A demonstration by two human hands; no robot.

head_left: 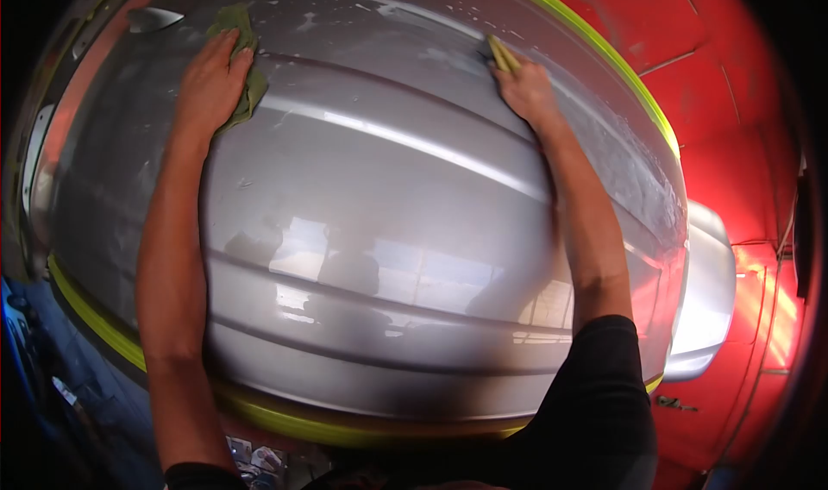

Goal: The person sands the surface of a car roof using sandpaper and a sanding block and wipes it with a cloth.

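Note:
A silver car roof (371, 197) with long raised ribs fills the middle of the head view. My left hand (212, 83) presses a crumpled green cloth (255, 91) onto the roof at the upper left, fingers together over it. At the upper right, my right hand (528, 91) grips a folded yellowish piece (502, 53), perhaps sandpaper, against the roof. Wet streaks and whitish residue (634, 158) cover the far and right parts of the surface.
Yellow-green masking tape (617, 54) lines the roof edges. A fin-shaped antenna (155, 19) stands at the upper left. Red panels or floor (724, 84) lie to the right, beside another silver car part (705, 292). Blurred items (259, 455) show below the near edge.

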